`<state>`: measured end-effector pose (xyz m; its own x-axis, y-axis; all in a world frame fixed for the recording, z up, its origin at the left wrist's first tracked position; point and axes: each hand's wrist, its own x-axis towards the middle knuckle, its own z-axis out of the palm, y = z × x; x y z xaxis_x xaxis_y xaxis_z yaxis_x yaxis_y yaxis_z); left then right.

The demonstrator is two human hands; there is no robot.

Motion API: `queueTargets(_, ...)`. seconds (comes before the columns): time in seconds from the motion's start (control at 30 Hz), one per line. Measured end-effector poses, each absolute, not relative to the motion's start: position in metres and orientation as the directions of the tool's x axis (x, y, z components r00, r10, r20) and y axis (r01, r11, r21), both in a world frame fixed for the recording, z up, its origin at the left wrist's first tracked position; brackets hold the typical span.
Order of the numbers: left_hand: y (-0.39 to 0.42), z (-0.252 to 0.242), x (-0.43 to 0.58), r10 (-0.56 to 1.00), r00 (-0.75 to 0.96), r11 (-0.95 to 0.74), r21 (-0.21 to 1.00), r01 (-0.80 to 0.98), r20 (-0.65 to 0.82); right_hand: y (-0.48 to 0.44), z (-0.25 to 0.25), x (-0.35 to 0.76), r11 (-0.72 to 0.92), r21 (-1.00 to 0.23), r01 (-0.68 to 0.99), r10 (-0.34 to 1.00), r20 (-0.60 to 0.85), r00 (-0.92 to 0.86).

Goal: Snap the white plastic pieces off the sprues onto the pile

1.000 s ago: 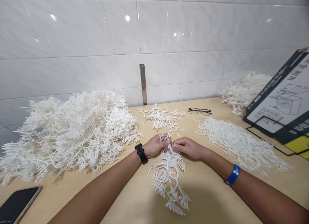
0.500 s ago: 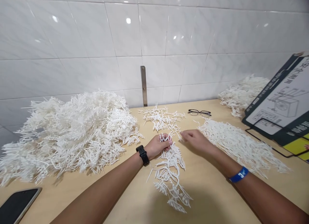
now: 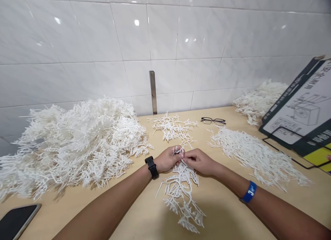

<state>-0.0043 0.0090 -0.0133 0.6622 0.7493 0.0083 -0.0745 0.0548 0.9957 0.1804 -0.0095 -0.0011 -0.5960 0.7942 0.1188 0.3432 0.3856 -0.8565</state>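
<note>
Closest in view, a loose spray of thin white plastic strands (image 3: 181,195) lies on a light wooden tabletop (image 3: 227,202), right below the hands; its stiff, forked, branching pieces tangle together and trail toward the person. Its top end rises into a small bunch of thin white plastic strands (image 3: 178,151), held in a narrow grip by the left hand (image 3: 167,159), whose fingers curl around it. The right hand (image 3: 199,161) meets it from the other side, thumb and forefinger pinched closely on the same bunch, though the fingers hide exactly which strands they hold. A black watch (image 3: 152,167) sits on the left wrist and a blue wristband (image 3: 249,192) on the right. Just beyond the hands lies a smaller, sparser patch of strands (image 3: 172,128). A huge fluffy heap (image 3: 77,143) fills the table's left side, near a black phone (image 3: 18,221) at the front edge. To the right spreads a flatter, combed-looking mass (image 3: 258,157), with another heap (image 3: 258,102) behind it against the white tiled wall (image 3: 196,33). Dark-framed glasses (image 3: 213,121) lie folded near the wall, and a printed diagram board (image 3: 297,105) leans in a black wire stand (image 3: 289,147).
</note>
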Motion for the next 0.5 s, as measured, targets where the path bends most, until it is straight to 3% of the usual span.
queueTargets(0.17, 0.009, -0.013, -0.006, 0.725, 0.689, 0.087, 0.989, -0.121, 0.02, -0.007, -0.005, 0.181, 0.335, -0.896, 0.291, 0.802, 0.109, -0.588)
queueTargets(0.27, 0.008, -0.012, -0.006, 0.758, 0.652, 0.14, 0.972, -0.188, 0.017, -0.001, -0.003, 0.191, 0.322, -0.871, 0.371, 0.894, 0.151, -0.423)
queueTargets(0.33, 0.009, -0.012, -0.005, 0.79, 0.613, 0.169, 0.96, -0.221, 0.002, 0.006, 0.002, 0.208, 0.225, -0.791, 0.569, 0.974, 0.163, -0.158)
queueTargets(0.4, 0.009, -0.012, -0.004, 0.816, 0.577, 0.186, 0.953, -0.237, -0.016, 0.014, 0.01, 0.228, 0.027, -0.631, 0.775, 0.981, 0.166, 0.101)
queueTargets(0.47, 0.01, -0.013, -0.003, 0.828, 0.559, 0.189, 0.955, -0.227, -0.031, 0.021, 0.019, 0.245, -0.088, -0.482, 0.872, 0.97, 0.159, 0.186)
queueTargets(0.5, 0.01, -0.012, -0.003, 0.83, 0.556, 0.187, 0.959, -0.215, -0.038, 0.022, 0.023, 0.248, -0.098, -0.463, 0.881, 0.965, 0.17, 0.198)
